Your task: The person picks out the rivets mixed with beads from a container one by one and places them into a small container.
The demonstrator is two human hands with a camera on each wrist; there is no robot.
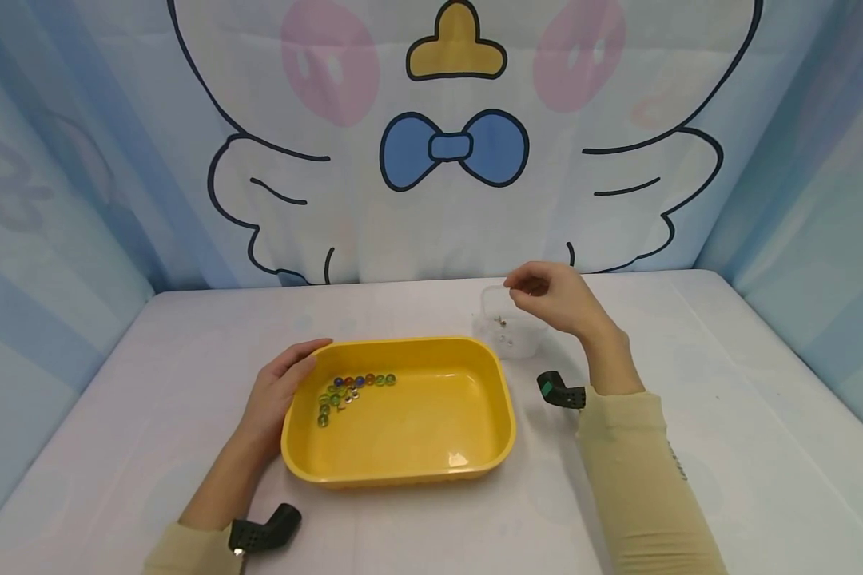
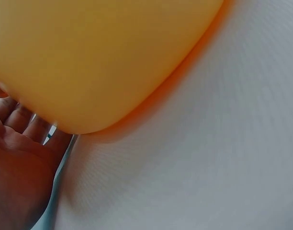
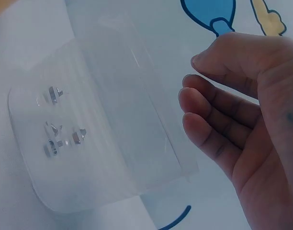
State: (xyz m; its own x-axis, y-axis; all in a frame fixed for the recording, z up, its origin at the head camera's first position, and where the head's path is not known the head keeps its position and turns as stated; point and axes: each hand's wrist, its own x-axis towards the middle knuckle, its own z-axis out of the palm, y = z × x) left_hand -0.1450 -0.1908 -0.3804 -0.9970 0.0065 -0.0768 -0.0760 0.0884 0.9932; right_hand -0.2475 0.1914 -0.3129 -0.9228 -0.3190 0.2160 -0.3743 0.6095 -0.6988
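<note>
To the left of the yellow tray (image 1: 417, 431), the left hand (image 1: 276, 391) is rested against the tray's far left corner; its fingers are kept mostly straight along the outer wall, and its thumb is laid by the rim. Within that same corner of the tray, coloured glass marbles (image 1: 360, 382) are gathered, strung out along the far and left walls, with a few small silvery pieces (image 1: 355, 394) mixed in beside them. Just past the tray's far right corner, a clear plastic box (image 1: 525, 342) is set on the white tablecloth (image 1: 733, 399), and small metallic pieces (image 3: 52, 95) are held in it. Above that box, beyond the tray and to its right, the right hand (image 1: 557, 299) is held with fingers curled and thumb brought close to the fingertips; whether anything small is pinched there cannot be told.
</note>
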